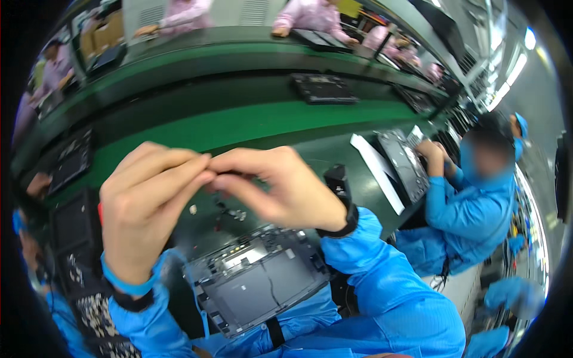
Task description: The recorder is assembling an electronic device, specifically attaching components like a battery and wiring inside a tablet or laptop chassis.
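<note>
My left hand [146,200] and my right hand [283,185] meet fingertip to fingertip above the bench, each in a pinch. Whatever lies between the fingers is too small or hidden to make out. Below them, an opened black device housing [239,292], like a laptop's base, rests tilted at the bench's near edge, against my lap. A thin dark cable crosses its flat panel. Small metal and dark parts [230,213] lie on the bench just beyond it, with a small pale piece [193,209] to their left. A blue wrist strap [128,285] circles my left wrist.
A black block-shaped object [337,179] stands beyond my right wrist. At right, a co-worker [459,191] in blue handles another device [403,164] beside a long white strip [379,176]. More devices [322,88] sit on the green conveyor [209,122]. Trays of small parts [95,313] lie lower left.
</note>
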{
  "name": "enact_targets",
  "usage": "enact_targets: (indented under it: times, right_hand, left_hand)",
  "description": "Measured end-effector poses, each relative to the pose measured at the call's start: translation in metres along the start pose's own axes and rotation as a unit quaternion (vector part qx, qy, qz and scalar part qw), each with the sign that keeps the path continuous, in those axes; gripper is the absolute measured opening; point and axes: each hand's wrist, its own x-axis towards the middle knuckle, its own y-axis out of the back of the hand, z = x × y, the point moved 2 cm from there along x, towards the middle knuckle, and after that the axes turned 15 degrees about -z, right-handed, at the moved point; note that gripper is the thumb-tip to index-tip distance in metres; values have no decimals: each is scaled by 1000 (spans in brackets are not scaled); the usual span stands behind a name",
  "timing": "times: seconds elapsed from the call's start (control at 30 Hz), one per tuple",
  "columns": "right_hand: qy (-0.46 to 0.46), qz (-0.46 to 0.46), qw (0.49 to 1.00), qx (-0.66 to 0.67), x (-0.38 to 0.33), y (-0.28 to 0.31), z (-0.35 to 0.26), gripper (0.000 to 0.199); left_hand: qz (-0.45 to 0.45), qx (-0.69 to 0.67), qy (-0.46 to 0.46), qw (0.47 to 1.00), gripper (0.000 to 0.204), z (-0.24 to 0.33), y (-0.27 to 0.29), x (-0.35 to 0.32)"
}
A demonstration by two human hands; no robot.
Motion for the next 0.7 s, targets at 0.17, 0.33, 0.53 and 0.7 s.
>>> enact_targets:
  times: [0.17, 0.33, 0.53, 0.7]
  right_hand:
    - [37, -39, 996, -69, -2, 3, -7, 20]
    - [63, -49, 990, -113, -11, 9, -13, 20]
    - [77, -50, 990, -112, -14, 6, -14, 18]
    - [55, -59, 984, -158, -15, 16, -13, 17]
  left_hand:
    - [-29, 27, -8, 999, 20, 12, 10, -3]
    - [-19, 26, -58, 998, 18, 15, 4, 4]
    - [-9, 64, -99, 993, 19, 18, 13, 0]
    - [-45, 91, -37, 994, 17, 14, 36, -6]
